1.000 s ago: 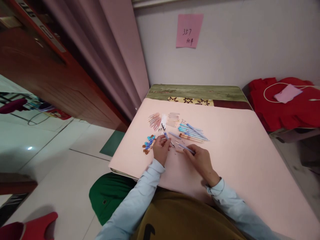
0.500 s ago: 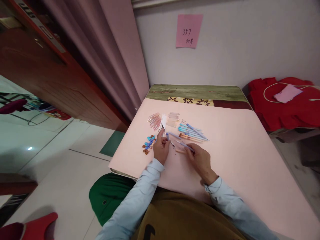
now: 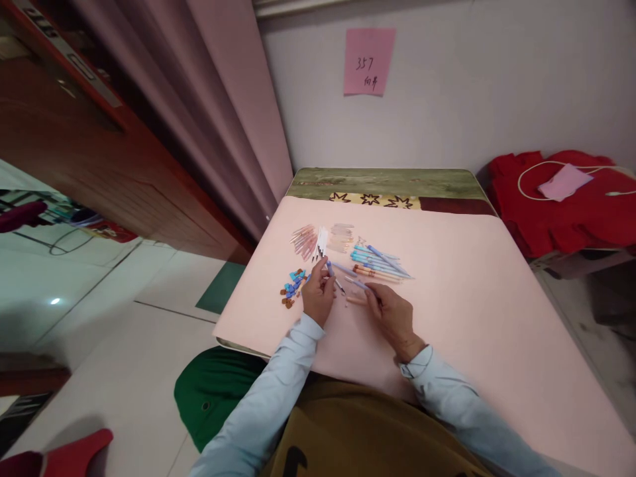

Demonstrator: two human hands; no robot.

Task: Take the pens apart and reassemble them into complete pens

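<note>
My left hand (image 3: 318, 296) rests on the pink table cover (image 3: 462, 291), fingers pinched round a short blue pen part (image 3: 330, 268), its index finger reaching toward the white refills (image 3: 321, 242). My right hand (image 3: 392, 313) is closed on a thin light-blue pen barrel (image 3: 362, 285) that points up and left. A peach-coloured barrel (image 3: 356, 301) lies between the two hands. A row of blue and orange pens (image 3: 380, 262) lies just beyond my right hand. Small blue and brown caps (image 3: 292, 286) sit left of my left hand.
Pinkish tubes (image 3: 305, 239) and clear tubes (image 3: 342, 238) lie farther back. Beyond the cover shows the table's green patterned top (image 3: 387, 182). A pink note (image 3: 368, 61) hangs on the wall. Red cloth with a white cable (image 3: 561, 205) lies at right. A green stool (image 3: 213, 391) stands below left.
My left hand reached up toward the white refills and stays near them. My right hand slid a little left with the blue barrel. The view shifted slightly.
</note>
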